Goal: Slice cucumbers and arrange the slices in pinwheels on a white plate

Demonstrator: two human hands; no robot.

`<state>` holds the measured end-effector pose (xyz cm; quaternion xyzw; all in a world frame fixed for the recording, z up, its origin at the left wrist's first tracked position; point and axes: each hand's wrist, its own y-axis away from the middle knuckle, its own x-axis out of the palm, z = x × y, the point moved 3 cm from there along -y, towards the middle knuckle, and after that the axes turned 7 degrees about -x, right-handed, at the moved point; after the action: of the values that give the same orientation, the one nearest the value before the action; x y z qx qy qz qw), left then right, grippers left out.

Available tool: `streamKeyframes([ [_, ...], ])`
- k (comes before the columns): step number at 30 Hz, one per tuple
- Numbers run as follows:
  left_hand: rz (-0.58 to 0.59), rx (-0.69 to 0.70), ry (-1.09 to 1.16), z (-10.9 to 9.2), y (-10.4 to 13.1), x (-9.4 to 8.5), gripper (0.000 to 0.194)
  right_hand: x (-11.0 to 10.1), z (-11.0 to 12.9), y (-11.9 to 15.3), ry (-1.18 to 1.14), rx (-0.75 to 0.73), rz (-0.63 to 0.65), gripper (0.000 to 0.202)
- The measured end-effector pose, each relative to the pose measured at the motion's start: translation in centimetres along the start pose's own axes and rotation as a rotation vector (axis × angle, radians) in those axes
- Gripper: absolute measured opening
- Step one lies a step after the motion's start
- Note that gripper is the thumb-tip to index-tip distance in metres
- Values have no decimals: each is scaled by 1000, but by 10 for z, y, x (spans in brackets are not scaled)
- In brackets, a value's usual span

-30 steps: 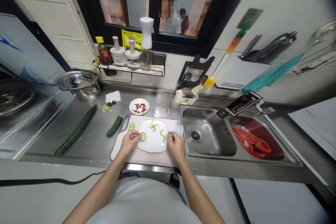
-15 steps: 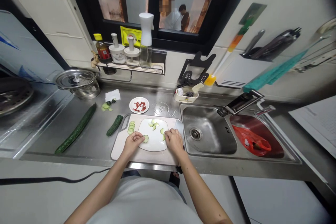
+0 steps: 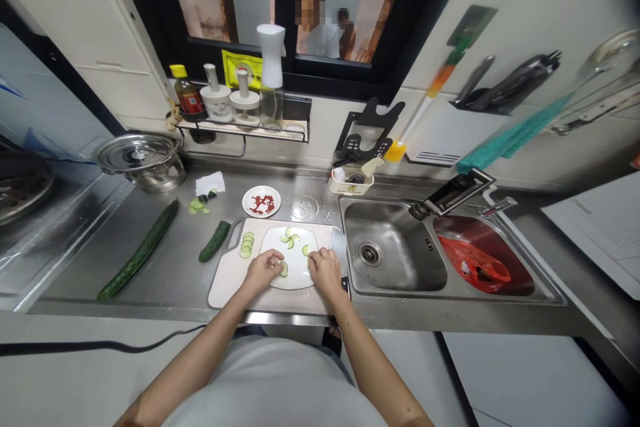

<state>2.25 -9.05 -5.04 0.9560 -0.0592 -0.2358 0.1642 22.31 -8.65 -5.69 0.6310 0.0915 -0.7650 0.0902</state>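
A white square plate (image 3: 295,283) rests on a pale cutting board (image 3: 227,280). Near its far side, several cucumber pieces (image 3: 289,238) are fanned out. My left hand (image 3: 265,269) is over the plate's left part, its fingertips closed on a round cucumber slice (image 3: 284,270). At the plate's right edge, my right hand (image 3: 326,272) has thumb and fingers pinched on a cucumber slice, mostly hidden by the fingertips. Just beyond them lies another cucumber piece (image 3: 305,250). A row of overlapping cucumber slices (image 3: 247,245) lies on the board's left side. A knife blade (image 3: 339,241) shows at the board's right.
Left of the board lie a short cucumber piece (image 3: 215,241) and a long cucumber (image 3: 140,253). Behind it stands a small plate (image 3: 261,201) with red bits. Cucumber scraps (image 3: 199,206) lie near a lidded pot (image 3: 145,163). A double sink (image 3: 395,247) is at the right.
My left hand has moved slightly right over the plate, with its slice nearer the plate's middle. My right hand stays at the plate's right edge. The whole view has shifted a little.
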Motion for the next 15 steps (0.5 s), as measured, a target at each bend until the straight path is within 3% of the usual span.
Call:
streamKeyframes([
  [5,128,122,-443,-24,-7,12,46,2,0,5,3,25,-46,22],
  [9,181,234,-764,-42,-13,23,51,5,-1,9,-3,56,-63,21],
  [15,202,290,-939,-46,-19,35,50,7,-1,12,-23,62,-56,21],
])
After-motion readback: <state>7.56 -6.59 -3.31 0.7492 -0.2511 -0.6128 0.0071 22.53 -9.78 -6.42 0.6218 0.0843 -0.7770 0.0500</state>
